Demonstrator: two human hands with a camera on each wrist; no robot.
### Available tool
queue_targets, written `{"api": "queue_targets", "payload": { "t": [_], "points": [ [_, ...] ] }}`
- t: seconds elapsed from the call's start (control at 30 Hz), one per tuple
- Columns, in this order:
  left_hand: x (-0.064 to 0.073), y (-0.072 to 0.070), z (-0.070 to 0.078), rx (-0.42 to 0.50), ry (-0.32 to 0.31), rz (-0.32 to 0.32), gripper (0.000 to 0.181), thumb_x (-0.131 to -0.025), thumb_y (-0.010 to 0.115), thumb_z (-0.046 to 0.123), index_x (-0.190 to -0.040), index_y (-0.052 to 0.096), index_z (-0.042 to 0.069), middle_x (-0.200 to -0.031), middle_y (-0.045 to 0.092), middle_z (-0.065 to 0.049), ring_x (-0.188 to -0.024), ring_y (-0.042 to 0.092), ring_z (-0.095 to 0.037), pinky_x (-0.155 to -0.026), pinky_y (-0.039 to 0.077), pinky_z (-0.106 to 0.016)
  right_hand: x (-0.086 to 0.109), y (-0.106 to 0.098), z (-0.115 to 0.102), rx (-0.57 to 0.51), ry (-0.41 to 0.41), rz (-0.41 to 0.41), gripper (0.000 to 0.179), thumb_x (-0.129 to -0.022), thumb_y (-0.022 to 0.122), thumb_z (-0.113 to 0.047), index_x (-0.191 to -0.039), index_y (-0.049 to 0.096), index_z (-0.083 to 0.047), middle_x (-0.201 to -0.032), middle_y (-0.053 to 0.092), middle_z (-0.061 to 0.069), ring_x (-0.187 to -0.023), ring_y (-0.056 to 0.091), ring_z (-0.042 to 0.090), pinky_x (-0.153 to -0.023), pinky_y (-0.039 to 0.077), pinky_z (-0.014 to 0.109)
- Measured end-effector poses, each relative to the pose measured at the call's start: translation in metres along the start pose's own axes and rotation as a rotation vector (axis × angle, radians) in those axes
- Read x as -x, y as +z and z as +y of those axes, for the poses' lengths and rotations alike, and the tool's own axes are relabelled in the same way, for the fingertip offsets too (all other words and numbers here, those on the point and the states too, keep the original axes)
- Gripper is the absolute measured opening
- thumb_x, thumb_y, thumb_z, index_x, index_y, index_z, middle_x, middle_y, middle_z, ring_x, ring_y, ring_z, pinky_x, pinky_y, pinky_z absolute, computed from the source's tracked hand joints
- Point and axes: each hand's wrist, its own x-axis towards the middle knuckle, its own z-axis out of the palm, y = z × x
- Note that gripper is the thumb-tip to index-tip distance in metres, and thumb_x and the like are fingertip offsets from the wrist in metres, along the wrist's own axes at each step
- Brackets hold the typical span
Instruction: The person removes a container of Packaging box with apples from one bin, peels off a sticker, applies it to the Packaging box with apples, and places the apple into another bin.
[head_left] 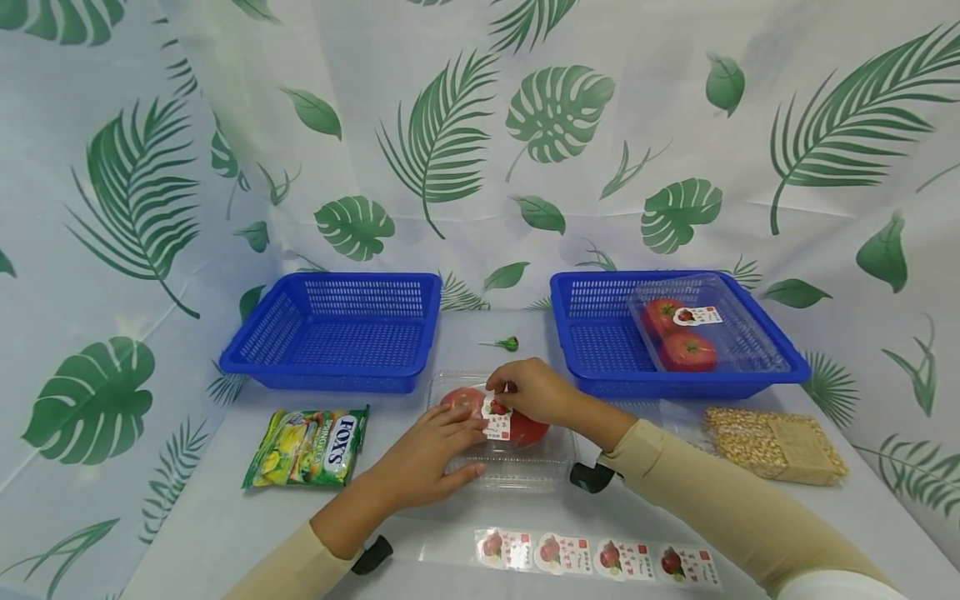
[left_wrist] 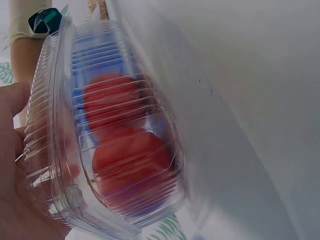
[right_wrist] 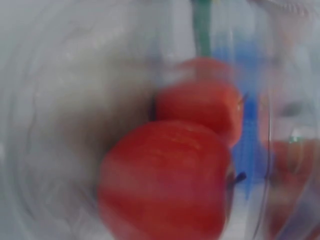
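Observation:
A clear plastic clamshell box with two red apples inside sits on the table, its lid over the fruit. My left hand lies on the lid's left part with fingers extended toward the label. A white sticker label with an apple picture lies over the lid between the apples. My right hand pinches its upper end between curled fingers and thumb. From the side, the left wrist view shows the box with the left hand close against it. The apples fill much of the blurred right wrist view.
A strip of several apple stickers lies in front. Behind stand a blue basket and, at right, another holding a labelled apple box. A candy bag, a pack of kernels and a small rosebud lie around.

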Motion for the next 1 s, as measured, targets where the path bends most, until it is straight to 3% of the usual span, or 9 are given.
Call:
{"api": "queue_targets", "payload": {
  "t": [0.53,0.73,0.87,1.0],
  "points": [
    [-0.001,0.002,-0.001,0.007,0.014,0.024,0.045,-0.097,0.052,0.049,-0.123,0.064,0.014,-0.136,0.057,0.002,-0.137,0.037,-0.028,-0.112,0.026,-0.052,0.000,0.001,0.000,-0.002,0.011,0.003,0.017,-0.088,0.071,-0.006,-0.105,0.073,-0.011,-0.085,0.065,-0.008,-0.077,0.058,0.008,-0.069,0.052,0.025],
    [-0.005,0.003,-0.001,-0.019,0.042,0.029,0.043,-0.096,0.055,0.046,-0.123,0.065,0.014,-0.133,0.058,0.001,-0.136,0.039,-0.028,-0.111,0.027,-0.052,0.004,-0.001,0.001,0.020,-0.002,0.015,0.018,-0.085,0.075,-0.009,-0.103,0.073,-0.012,-0.096,0.067,-0.003,-0.081,0.060,0.010,-0.073,0.054,0.024],
    [-0.010,0.002,-0.003,-0.028,0.079,0.029,0.047,-0.097,0.053,0.047,-0.125,0.064,0.011,-0.131,0.059,-0.003,-0.134,0.042,-0.028,-0.111,0.028,-0.050,0.012,-0.005,0.000,0.089,-0.077,-0.025,0.015,-0.087,0.074,-0.009,-0.101,0.075,-0.014,-0.097,0.068,-0.005,-0.090,0.063,0.011,-0.082,0.054,0.029],
    [-0.013,0.000,-0.008,-0.032,0.095,0.018,0.051,-0.099,0.048,0.051,-0.122,0.066,0.011,-0.130,0.059,-0.005,-0.132,0.043,-0.027,-0.111,0.029,-0.049,0.023,-0.012,-0.003,0.199,-0.202,-0.090,0.018,-0.091,0.069,-0.012,-0.108,0.075,-0.015,-0.105,0.070,-0.006,-0.101,0.062,0.014,-0.090,0.051,0.034]
  ]
}}
